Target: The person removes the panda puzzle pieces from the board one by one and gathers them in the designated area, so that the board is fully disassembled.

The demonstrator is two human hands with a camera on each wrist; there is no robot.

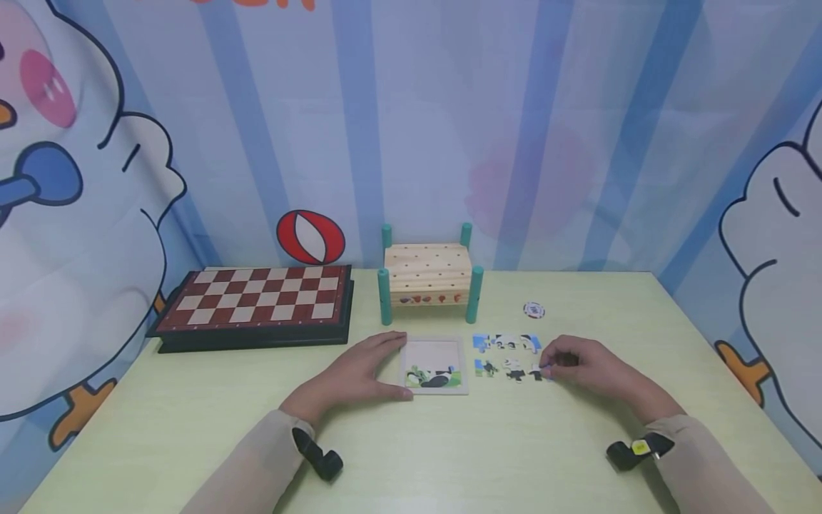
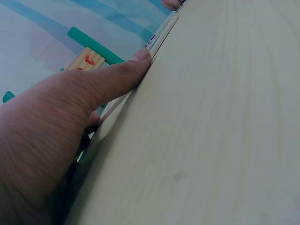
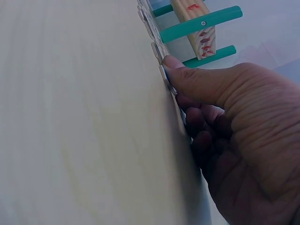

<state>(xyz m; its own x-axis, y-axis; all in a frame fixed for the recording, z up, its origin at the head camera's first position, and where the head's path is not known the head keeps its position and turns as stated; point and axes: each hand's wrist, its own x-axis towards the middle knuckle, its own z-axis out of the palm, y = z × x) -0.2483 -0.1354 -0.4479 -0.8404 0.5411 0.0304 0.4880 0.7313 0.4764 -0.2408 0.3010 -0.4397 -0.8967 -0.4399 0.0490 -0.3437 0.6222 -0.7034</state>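
A square, pale puzzle frame [image 1: 466,364] lies flat on the table, with panda picture pieces [image 1: 435,377] along its lower part and bare board above. My left hand [image 1: 359,371] holds the frame at its left side, fingertips by the upper corner and thumb at the lower one. To the right, loose jigsaw pieces [image 1: 507,343] lie in two rows. My right hand [image 1: 587,368] has thumb and index finger pinched on a jigsaw piece [image 1: 547,373] at the right end of the lower row. In the right wrist view its other fingers [image 3: 196,122] curl under the palm.
Behind the frame stands a small wooden rack [image 1: 427,268] with green posts. A red-and-white checkered board [image 1: 257,296] on a dark case is at the back left. A round chip [image 1: 534,310] lies beyond the jigsaw pieces. A printed cloth [image 1: 424,128] hangs behind the table.
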